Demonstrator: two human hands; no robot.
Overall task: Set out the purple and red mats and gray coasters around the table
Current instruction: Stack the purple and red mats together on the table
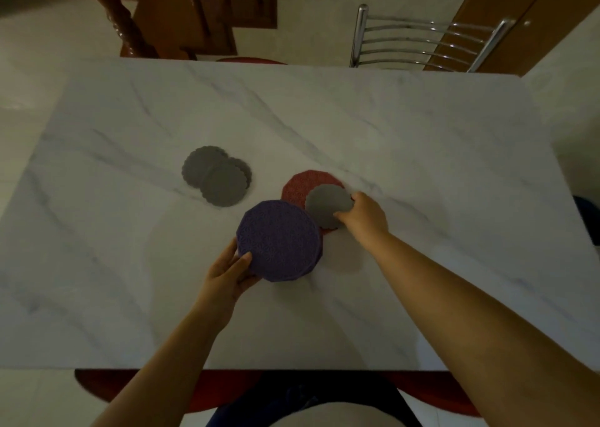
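My left hand [229, 272] grips the near left edge of a purple patterned mat [279, 240], which looks like a small stack lifted slightly off the white marble table [406, 141]. My right hand [363, 214] pinches the right edge of a gray coaster [326, 205] that lies over a red patterned mat [300, 186]. The purple mat overlaps the red mat's near edge. To the left, a loose pile of gray scalloped coasters [216, 175] rests on the table, apart from both hands.
A metal chair [422, 40] stands at the table's far right side. A red seat [250, 60] shows at the far edge, another red seat [107, 384] under the near edge. Wooden stairs [181, 14] rise behind.
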